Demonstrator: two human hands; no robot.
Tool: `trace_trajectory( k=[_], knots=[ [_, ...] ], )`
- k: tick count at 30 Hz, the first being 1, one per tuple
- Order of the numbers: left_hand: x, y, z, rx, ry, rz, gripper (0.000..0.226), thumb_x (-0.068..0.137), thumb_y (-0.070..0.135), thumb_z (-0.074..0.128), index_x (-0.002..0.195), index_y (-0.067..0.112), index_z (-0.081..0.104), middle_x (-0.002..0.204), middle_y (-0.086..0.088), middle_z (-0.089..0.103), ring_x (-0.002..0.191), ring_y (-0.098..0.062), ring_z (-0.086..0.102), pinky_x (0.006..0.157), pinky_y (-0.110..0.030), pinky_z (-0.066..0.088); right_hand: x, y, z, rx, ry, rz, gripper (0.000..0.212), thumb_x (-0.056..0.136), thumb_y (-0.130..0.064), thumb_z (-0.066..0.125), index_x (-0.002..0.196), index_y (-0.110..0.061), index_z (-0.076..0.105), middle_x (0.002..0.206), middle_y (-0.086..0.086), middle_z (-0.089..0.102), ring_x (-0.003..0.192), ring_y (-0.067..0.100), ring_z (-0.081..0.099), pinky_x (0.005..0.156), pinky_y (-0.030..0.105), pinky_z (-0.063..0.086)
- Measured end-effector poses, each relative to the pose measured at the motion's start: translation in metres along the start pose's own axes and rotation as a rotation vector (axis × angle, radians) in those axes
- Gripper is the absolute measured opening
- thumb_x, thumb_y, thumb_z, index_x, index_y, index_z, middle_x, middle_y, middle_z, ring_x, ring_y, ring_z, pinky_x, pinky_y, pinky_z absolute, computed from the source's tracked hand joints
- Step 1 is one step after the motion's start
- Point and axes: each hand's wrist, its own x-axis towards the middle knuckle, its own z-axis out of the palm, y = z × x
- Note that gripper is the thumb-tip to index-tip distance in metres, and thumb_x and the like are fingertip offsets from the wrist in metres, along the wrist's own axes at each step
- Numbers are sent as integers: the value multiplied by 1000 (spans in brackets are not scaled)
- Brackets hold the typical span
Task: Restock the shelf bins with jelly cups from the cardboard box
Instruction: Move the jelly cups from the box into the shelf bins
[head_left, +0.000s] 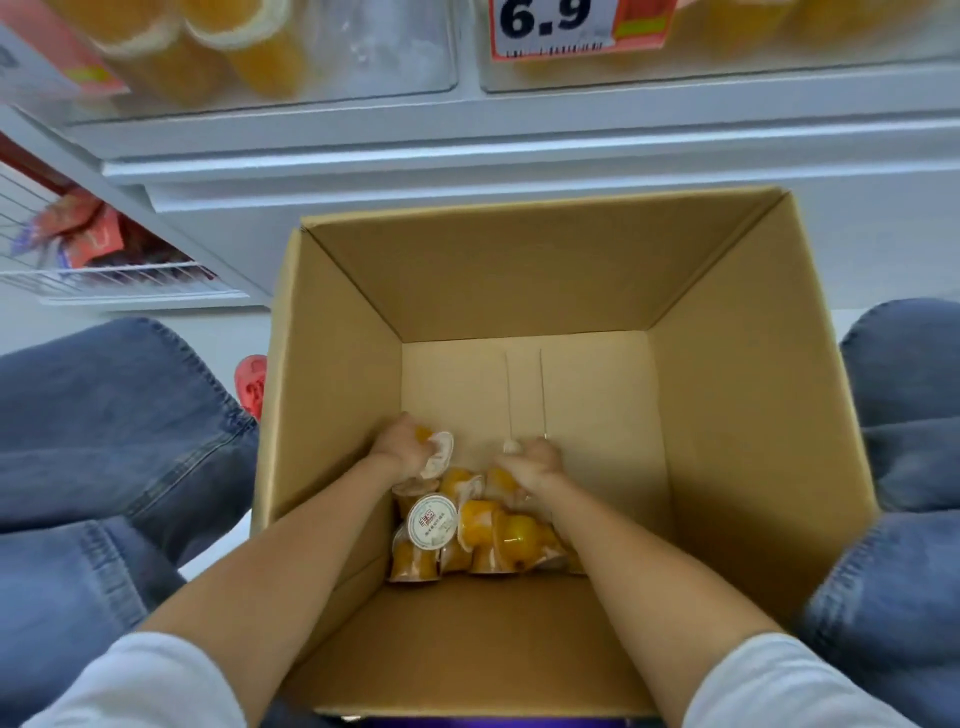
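An open cardboard box stands between my knees. A heap of several yellow jelly cups with white lids lies at its bottom near side. My left hand is deep in the box and grips jelly cups, one white lid showing by its fingers. My right hand is also down in the box, curled round a jelly cup at the heap's far right. Clear shelf bins with yellow jelly cups hang above, at the top of the view.
A price tag reading 6.9 is fixed on the right bin. A white wire basket with red packets sits at the left. My denim-clad knees flank the box. The far half of the box floor is bare cardboard.
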Motion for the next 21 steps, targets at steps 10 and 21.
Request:
trace_trajectory(
  k=[10, 21],
  knots=[
    [-79, 83, -95, -918, -74, 247, 17, 104, 21, 36, 113, 25, 50, 114, -11, 61, 70, -21, 61, 43, -18, 45, -120, -138, -98, 15, 264, -703, 66, 76, -29, 74, 138, -28, 50, 117, 2, 48, 106, 14, 49, 91, 21, 36],
    [-183, 91, -270, -644, 394, 771, 62, 73, 14, 82, 122, 24, 45, 101, 11, 58, 89, -8, 60, 70, -26, 56, -260, -287, -119, -156, 530, -1340, 53, 75, -27, 76, 121, -17, 53, 119, -1, 51, 108, 11, 48, 83, 12, 30]
  ],
)
